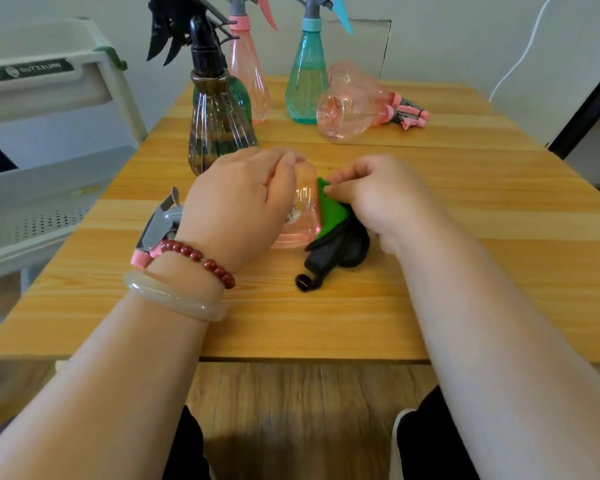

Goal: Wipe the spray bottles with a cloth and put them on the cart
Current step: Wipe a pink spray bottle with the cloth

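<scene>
Two hands meet at mid-table (465, 271). The left hand (243, 199) grips a pink spray bottle (305, 216) lying on its side and covers most of its body; its gray trigger head (160, 226) shows beside the wrist. The right hand (374, 195) pinches a green cloth (331, 211) against the bottle's base. The upright bottles' (305, 81) tops are cut off and any liquid is unreadable. The white cart (49, 188) at left is cropped, its trays' contents indiscernible.

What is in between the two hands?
In the head view, the left hand and right hand have a pink spray bottle lying on its side between them, with the green part of the cloth against it.
</scene>
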The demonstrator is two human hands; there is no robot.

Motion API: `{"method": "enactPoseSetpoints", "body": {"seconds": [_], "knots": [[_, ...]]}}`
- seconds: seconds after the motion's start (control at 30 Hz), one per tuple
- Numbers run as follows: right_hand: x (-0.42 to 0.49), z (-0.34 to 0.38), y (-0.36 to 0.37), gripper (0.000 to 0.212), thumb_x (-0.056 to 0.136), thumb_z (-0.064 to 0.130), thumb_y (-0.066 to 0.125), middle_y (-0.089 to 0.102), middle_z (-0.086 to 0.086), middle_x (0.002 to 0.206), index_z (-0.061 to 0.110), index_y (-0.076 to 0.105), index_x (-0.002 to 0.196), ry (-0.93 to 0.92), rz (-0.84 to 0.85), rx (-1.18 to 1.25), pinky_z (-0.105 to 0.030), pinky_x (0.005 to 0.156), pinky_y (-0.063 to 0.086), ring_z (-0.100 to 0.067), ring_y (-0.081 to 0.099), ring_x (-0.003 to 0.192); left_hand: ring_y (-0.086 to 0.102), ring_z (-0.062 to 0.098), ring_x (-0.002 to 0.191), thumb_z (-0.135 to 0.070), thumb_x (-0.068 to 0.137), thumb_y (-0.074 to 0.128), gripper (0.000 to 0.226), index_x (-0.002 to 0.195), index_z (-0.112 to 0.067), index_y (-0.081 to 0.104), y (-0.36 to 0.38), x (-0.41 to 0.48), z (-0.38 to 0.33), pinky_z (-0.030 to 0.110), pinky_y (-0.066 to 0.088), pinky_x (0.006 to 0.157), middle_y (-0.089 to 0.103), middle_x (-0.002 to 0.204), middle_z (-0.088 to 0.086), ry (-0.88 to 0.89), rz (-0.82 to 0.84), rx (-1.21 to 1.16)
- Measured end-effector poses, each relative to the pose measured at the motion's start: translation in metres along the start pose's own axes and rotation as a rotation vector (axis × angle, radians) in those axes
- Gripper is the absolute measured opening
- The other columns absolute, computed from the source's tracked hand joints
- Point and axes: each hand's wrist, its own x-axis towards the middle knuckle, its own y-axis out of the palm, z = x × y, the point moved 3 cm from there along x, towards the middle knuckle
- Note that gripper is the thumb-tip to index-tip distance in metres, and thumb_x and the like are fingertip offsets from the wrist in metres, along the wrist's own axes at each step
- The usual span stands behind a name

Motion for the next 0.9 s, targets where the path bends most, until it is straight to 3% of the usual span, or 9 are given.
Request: {"method": "enactPoseSetpoints", "body": {"seconds": [0.07, 0.13, 0.2, 0.27, 0.37, 0.5, 0.57, 0.73, 0.9], "knots": [[0.002, 0.001, 0.005, 0.018, 0.089, 0.017, 0.069, 0.067, 0.001, 0.086, 0.025, 0.061, 0.076, -0.022, -0.059, -0.010, -0.041, 0.083, 0.056, -0.023, 0.066, 0.087, 0.044, -0.004, 0.100, -0.030, 0.107, 0.033, 0.038, 0.126, -0.026, 0.065, 0.000, 0.001, 0.000, -0.001, 0.024, 0.069, 0.065, 0.118, -0.008, -0.014, -0.007, 0.000], [-0.002, 0.003, 0.004, 0.014, 0.091, 0.018, 0.065, 0.065, 0.003, 0.087, 0.025, 0.061, 0.079, -0.055, -0.015, -0.134, -0.037, 0.078, 0.054, -0.022, 0.064, 0.088, 0.044, -0.004, 0.100, -0.030, 0.107, 0.033, 0.038, 0.126, -0.026, 0.066, 0.000, 0.001, 0.001, 0.000, 0.023, 0.069, 0.065, 0.115, -0.010, -0.026, -0.012, 0.000], [-0.010, 0.006, -0.001, 0.011, 0.090, 0.017, 0.066, 0.066, 0.000, 0.086, 0.022, 0.062, 0.081, -0.070, 0.082, -0.219, -0.040, 0.082, 0.053, -0.022, 0.063, 0.088, 0.046, -0.004, 0.094, -0.029, 0.107, 0.034, 0.037, 0.124, -0.026, 0.067, 0.000, 0.001, 0.001, 0.001, 0.025, 0.067, 0.060, 0.097, -0.020, -0.015, -0.019, -0.011], [-0.017, 0.011, -0.005, 0.013, 0.088, 0.013, 0.069, 0.068, -0.001, 0.084, 0.021, 0.063, 0.079, -0.104, 0.122, -0.109, -0.042, 0.084, 0.055, -0.022, 0.066, 0.085, 0.047, -0.002, 0.086, -0.029, 0.107, 0.034, 0.037, 0.124, -0.025, 0.067, 0.001, 0.002, 0.001, 0.002, 0.027, 0.064, 0.050, 0.084, -0.025, -0.010, -0.016, -0.025], [-0.016, 0.016, -0.004, 0.017, 0.089, 0.013, 0.070, 0.069, 0.003, 0.084, 0.025, 0.063, 0.078, -0.192, -0.010, 0.106, -0.037, 0.074, 0.058, -0.017, 0.067, 0.079, 0.047, -0.003, 0.090, -0.029, 0.107, 0.033, 0.038, 0.126, -0.024, 0.065, 0.000, 0.002, 0.000, -0.001, 0.028, 0.065, 0.054, 0.094, -0.019, -0.006, -0.013, -0.019], [-0.010, -0.002, 0.005, 0.017, 0.090, 0.017, 0.066, 0.064, 0.005, 0.083, 0.025, 0.060, 0.077, -0.074, 0.005, -0.164, -0.029, 0.064, 0.046, -0.017, 0.061, 0.080, 0.049, -0.003, 0.094, -0.030, 0.107, 0.033, 0.037, 0.125, -0.025, 0.066, 0.000, 0.001, 0.000, 0.002, 0.028, 0.069, 0.060, 0.102, -0.016, -0.005, -0.006, -0.020], [-0.009, -0.006, 0.002, 0.015, 0.089, 0.017, 0.068, 0.064, 0.003, 0.084, 0.024, 0.061, 0.078, -0.031, 0.058, -0.152, -0.031, 0.070, 0.048, -0.019, 0.061, 0.082, 0.049, -0.003, 0.095, -0.030, 0.107, 0.034, 0.037, 0.124, -0.025, 0.067, 0.000, 0.001, 0.000, 0.002, 0.028, 0.070, 0.060, 0.103, -0.016, -0.006, -0.013, -0.022], [-0.014, 0.011, -0.004, 0.018, 0.089, 0.012, 0.069, 0.067, 0.005, 0.086, 0.026, 0.062, 0.079, -0.170, -0.016, 0.038, -0.036, 0.076, 0.055, -0.015, 0.065, 0.080, 0.047, -0.002, 0.093, -0.030, 0.107, 0.034, 0.037, 0.124, -0.024, 0.067, 0.000, 0.001, 0.002, 0.001, 0.026, 0.069, 0.056, 0.097, -0.017, -0.017, 0.000, -0.029], [-0.017, 0.001, -0.002, 0.020, 0.089, 0.018, 0.069, 0.062, 0.011, 0.082, 0.026, 0.059, 0.075, -0.198, 0.042, -0.300, -0.024, 0.060, 0.042, -0.011, 0.058, 0.076, 0.048, 0.000, 0.098, -0.037, 0.101, 0.027, 0.047, 0.124, -0.025, 0.067, 0.001, 0.001, 0.002, 0.015, 0.034, 0.071, 0.066, 0.111, -0.007, 0.014, -0.005, -0.016]]}}
